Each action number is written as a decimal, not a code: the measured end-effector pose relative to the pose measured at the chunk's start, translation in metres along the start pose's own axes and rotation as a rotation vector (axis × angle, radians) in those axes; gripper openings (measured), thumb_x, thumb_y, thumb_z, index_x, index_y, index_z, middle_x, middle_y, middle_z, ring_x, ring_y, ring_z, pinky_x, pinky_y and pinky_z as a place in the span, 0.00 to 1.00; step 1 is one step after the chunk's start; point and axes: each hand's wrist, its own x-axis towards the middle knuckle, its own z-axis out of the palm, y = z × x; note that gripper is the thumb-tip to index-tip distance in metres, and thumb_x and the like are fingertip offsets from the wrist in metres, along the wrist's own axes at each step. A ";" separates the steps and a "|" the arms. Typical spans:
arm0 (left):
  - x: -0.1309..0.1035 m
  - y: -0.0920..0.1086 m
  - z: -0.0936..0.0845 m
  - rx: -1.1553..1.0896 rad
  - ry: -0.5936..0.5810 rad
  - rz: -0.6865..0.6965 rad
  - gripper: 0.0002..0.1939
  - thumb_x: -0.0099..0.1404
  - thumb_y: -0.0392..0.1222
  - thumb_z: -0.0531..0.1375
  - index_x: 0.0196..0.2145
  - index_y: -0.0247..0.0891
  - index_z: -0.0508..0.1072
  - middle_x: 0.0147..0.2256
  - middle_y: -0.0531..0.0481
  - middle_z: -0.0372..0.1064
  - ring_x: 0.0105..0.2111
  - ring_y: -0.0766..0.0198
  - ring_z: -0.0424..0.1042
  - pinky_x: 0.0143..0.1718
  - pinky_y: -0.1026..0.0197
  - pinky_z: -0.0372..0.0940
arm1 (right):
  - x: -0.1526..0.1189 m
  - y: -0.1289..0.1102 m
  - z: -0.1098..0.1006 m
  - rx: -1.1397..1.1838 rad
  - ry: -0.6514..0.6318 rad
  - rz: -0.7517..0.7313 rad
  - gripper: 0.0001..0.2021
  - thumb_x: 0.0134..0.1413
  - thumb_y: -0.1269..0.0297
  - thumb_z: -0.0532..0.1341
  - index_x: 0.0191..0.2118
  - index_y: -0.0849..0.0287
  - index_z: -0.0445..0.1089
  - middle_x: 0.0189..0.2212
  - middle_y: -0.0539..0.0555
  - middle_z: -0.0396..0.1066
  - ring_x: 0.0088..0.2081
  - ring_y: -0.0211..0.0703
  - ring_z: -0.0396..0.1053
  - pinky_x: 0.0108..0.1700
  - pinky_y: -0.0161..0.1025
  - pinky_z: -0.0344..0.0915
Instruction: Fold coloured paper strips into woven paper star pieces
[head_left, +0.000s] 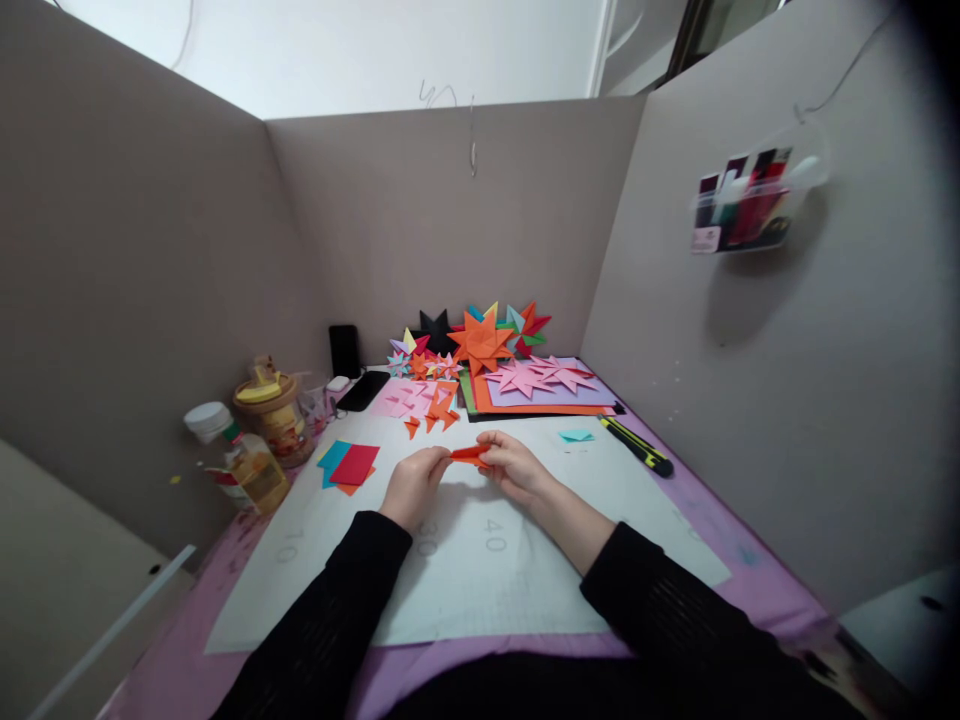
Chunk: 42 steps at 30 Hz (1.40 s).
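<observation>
- Left sleeve (322,610): black, faint paler lines, reaching the wrist
- Right sleeve (690,620): black, similar lines, ending on the forearm
- Left hand (414,487) and right hand (519,470): bare, over the white sheet (480,590)
- Black clothing (502,690): rounded top edge, below that sheet

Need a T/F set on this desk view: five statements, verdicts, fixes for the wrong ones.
1. The left hand and right hand both hold the orange paper. True.
2. The yellow-and-black cutter lies left of both hands. False: the cutter lies to their right.
3. The red sheet partly covers the blue sheet. True.
4. The right hand pinches the teal piece. False: the teal piece lies on the white mat.
5. The bottle has a white cap. True.
</observation>
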 end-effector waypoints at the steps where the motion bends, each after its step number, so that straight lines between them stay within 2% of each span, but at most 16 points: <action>1: 0.000 0.001 0.000 -0.043 -0.003 -0.007 0.12 0.62 0.44 0.50 0.37 0.38 0.71 0.37 0.46 0.71 0.36 0.61 0.69 0.38 0.62 0.61 | 0.000 0.001 0.000 -0.049 0.004 -0.024 0.13 0.30 0.75 0.63 0.29 0.59 0.63 0.22 0.47 0.67 0.22 0.33 0.64 0.25 0.31 0.58; 4: 0.000 0.004 0.002 -0.180 -0.032 -0.047 0.15 0.60 0.45 0.54 0.43 0.38 0.68 0.41 0.45 0.69 0.38 0.61 0.69 0.33 0.64 0.63 | 0.000 0.007 -0.001 -0.214 -0.017 -0.122 0.12 0.32 0.72 0.64 0.28 0.59 0.63 0.21 0.46 0.66 0.21 0.33 0.63 0.25 0.31 0.57; 9: -0.001 0.002 0.009 -0.274 -0.095 -0.143 0.16 0.55 0.40 0.57 0.43 0.38 0.67 0.27 0.53 0.70 0.26 0.66 0.68 0.28 0.65 0.62 | 0.002 0.015 -0.002 -0.391 -0.069 -0.209 0.12 0.37 0.69 0.62 0.33 0.59 0.63 0.22 0.45 0.64 0.22 0.34 0.62 0.25 0.32 0.57; 11: -0.001 0.001 0.012 -0.368 -0.119 -0.194 0.14 0.53 0.39 0.58 0.40 0.37 0.67 0.23 0.55 0.68 0.23 0.68 0.67 0.25 0.67 0.61 | 0.003 0.016 -0.001 -0.427 -0.046 -0.270 0.12 0.38 0.70 0.61 0.33 0.59 0.63 0.24 0.46 0.63 0.25 0.34 0.62 0.27 0.32 0.58; 14: 0.001 -0.001 0.013 -0.594 -0.137 -0.349 0.14 0.51 0.39 0.60 0.37 0.36 0.65 0.21 0.55 0.67 0.20 0.68 0.67 0.21 0.68 0.59 | 0.003 0.014 -0.001 -0.490 0.041 -0.383 0.11 0.41 0.70 0.58 0.35 0.58 0.62 0.27 0.48 0.63 0.28 0.36 0.62 0.31 0.34 0.59; 17: 0.005 -0.002 0.011 -0.749 -0.073 -0.500 0.15 0.49 0.39 0.61 0.35 0.35 0.63 0.21 0.53 0.68 0.19 0.68 0.67 0.20 0.68 0.59 | 0.002 0.011 -0.002 -0.604 0.135 -0.513 0.13 0.42 0.72 0.55 0.38 0.57 0.63 0.33 0.50 0.62 0.31 0.36 0.62 0.34 0.35 0.60; 20: 0.008 -0.003 0.008 -0.839 0.027 -0.567 0.15 0.48 0.38 0.62 0.33 0.35 0.63 0.21 0.53 0.69 0.18 0.70 0.66 0.21 0.69 0.59 | 0.001 0.012 -0.003 -0.686 0.056 -0.541 0.14 0.42 0.74 0.53 0.38 0.56 0.66 0.38 0.52 0.60 0.32 0.36 0.62 0.33 0.34 0.60; 23: 0.008 -0.004 0.007 -0.941 0.056 -0.597 0.16 0.45 0.38 0.64 0.31 0.35 0.62 0.21 0.54 0.68 0.19 0.71 0.66 0.23 0.69 0.59 | 0.000 0.016 0.000 -0.707 -0.101 -0.482 0.14 0.42 0.74 0.54 0.37 0.56 0.68 0.39 0.52 0.58 0.33 0.35 0.63 0.31 0.33 0.61; 25: 0.008 -0.003 0.009 -0.985 0.044 -0.594 0.17 0.44 0.38 0.65 0.30 0.35 0.62 0.21 0.54 0.67 0.19 0.71 0.66 0.23 0.68 0.59 | -0.002 0.018 0.002 -0.729 -0.145 -0.463 0.12 0.42 0.74 0.55 0.35 0.57 0.69 0.37 0.51 0.58 0.33 0.35 0.63 0.31 0.33 0.61; 30: 0.006 -0.002 0.011 -1.023 0.028 -0.583 0.17 0.44 0.39 0.66 0.27 0.36 0.61 0.20 0.57 0.65 0.18 0.72 0.64 0.22 0.68 0.58 | -0.004 0.017 0.003 -0.819 -0.106 -0.517 0.05 0.44 0.72 0.59 0.28 0.57 0.71 0.29 0.49 0.61 0.32 0.36 0.63 0.32 0.34 0.60; 37: 0.006 -0.001 0.011 -1.031 -0.007 -0.581 0.17 0.44 0.39 0.67 0.27 0.35 0.61 0.21 0.54 0.67 0.18 0.72 0.65 0.22 0.68 0.58 | -0.002 0.013 0.001 -0.851 -0.098 -0.584 0.03 0.45 0.69 0.60 0.27 0.57 0.72 0.27 0.50 0.64 0.32 0.38 0.64 0.34 0.35 0.60; 42: 0.005 0.001 0.011 -1.016 -0.037 -0.581 0.17 0.46 0.39 0.67 0.28 0.36 0.60 0.23 0.51 0.70 0.24 0.67 0.70 0.24 0.69 0.58 | -0.002 0.013 0.001 -0.775 -0.051 -0.516 0.05 0.46 0.64 0.59 0.27 0.59 0.69 0.26 0.50 0.67 0.30 0.38 0.65 0.32 0.34 0.61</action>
